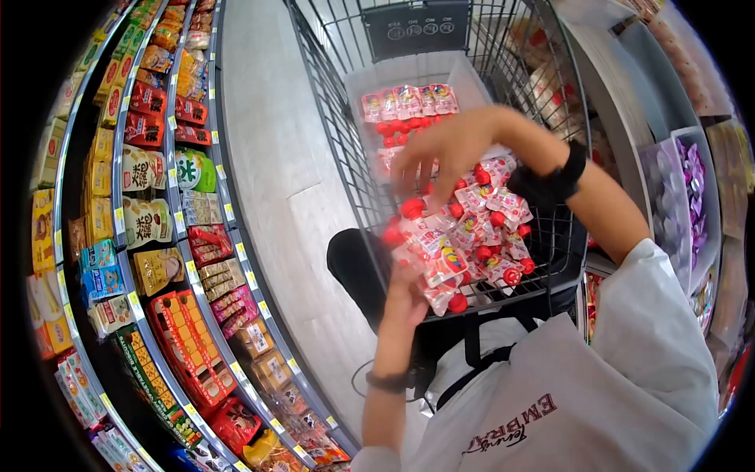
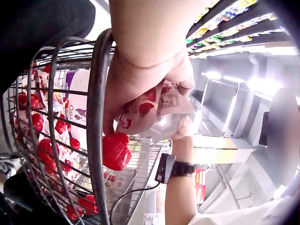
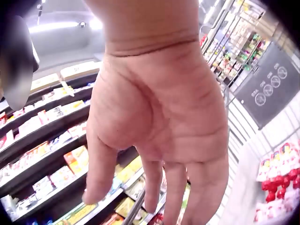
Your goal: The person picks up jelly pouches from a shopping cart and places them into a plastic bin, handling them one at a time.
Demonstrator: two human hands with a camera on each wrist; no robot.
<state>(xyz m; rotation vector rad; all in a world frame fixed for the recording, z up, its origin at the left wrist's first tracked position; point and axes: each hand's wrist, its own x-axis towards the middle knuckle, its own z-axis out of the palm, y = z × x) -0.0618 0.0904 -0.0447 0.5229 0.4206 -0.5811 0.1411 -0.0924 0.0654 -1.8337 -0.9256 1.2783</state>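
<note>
My left hand [image 1: 403, 301] grips several pink-and-white spouted pouches [image 1: 437, 259] with red caps at the near rim of the shopping cart. In the left wrist view its fingers curl round a pouch [image 2: 143, 108], and a red cap [image 2: 116, 151] sticks out below. My right hand [image 1: 452, 149] is over the cart, slightly blurred, palm down with nothing in it. The right wrist view shows that palm [image 3: 164, 112] with the fingers extended. Beneath and beyond it, more pouches [image 1: 407, 102] stand in rows inside a translucent bin [image 1: 470, 72]. Loose pouches [image 1: 497, 228] lie heaped in the cart's near right part.
The dark wire cart [image 1: 578, 102] has a grey panel [image 1: 417, 30] at its far end. Shelves of packaged snacks [image 1: 145, 173] line the left across a pale floor [image 1: 267, 157]. At the right are display bins [image 1: 668, 181] with bagged goods.
</note>
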